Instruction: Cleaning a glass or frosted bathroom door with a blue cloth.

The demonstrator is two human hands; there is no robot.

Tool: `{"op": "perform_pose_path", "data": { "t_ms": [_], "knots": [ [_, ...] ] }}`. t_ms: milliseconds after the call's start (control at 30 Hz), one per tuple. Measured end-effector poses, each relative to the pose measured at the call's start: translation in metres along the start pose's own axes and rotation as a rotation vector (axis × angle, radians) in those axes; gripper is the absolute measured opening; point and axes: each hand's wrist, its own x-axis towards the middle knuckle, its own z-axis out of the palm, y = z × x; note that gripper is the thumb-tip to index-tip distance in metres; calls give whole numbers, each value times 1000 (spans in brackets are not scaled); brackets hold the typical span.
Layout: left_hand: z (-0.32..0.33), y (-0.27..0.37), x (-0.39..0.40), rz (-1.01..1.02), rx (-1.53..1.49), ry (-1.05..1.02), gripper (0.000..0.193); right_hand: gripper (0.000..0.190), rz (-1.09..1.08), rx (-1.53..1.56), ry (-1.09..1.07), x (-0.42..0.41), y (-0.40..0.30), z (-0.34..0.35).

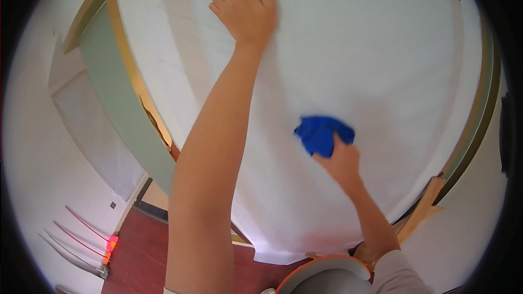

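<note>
A large white translucent sheet (pixel 367 57) hangs in front of me over a framed panel. High up, my left hand (pixel 247 12) lies against the sheet, one finger stretched upward and the others bent, holding nothing. Lower and to the right, my right hand (pixel 341 163) grips a crumpled blue cloth (pixel 325 132) against the sheet's surface. The cloth hides part of its fingers. The sheet's loose bottom edge reaches down near the dark red floor.
Gold-coloured frame strips (pixel 122 49) border a grey-green panel (pixel 118 90) at the left. A wooden piece (pixel 425 204) leans at the lower right. An orange-rimmed grey container or cap (pixel 327 273) is below me. Thin rods or tubes (pixel 86 224) stick out beside the floor (pixel 139 249), lower left.
</note>
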Motion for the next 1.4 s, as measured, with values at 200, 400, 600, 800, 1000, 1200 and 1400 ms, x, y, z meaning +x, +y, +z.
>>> {"op": "perform_pose_path", "data": {
  "t_ms": [200, 400, 600, 800, 1000, 1200, 1400],
  "knots": [
    [4, 16, -5, 3, 19, -2, 57, 66, 37, 59, -193, -115, 56, 89],
    [5, 29, -9, 15, 14, 1, 56, 64, 141, 111, -342, -182, 104, 137],
    [0, 27, -9, -3, -28, -15, 56, 55, 126, 435, -27, -127, 75, 76],
    [9, 18, -10, 8, -8, -3, 59, 52, -80, 551, 383, 19, 10, -56],
    [14, 13, -13, -3, 11, 54, 62, 69, 36, 51, 181, 78, -25, -64],
    [15, 1, -17, 35, 41, 67, 61, 67, 48, 93, 107, 65, -20, -49],
    [16, -5, -42, 27, 38, 76, 59, 68, 71, 95, 120, 63, -16, -46]
  ]
}}
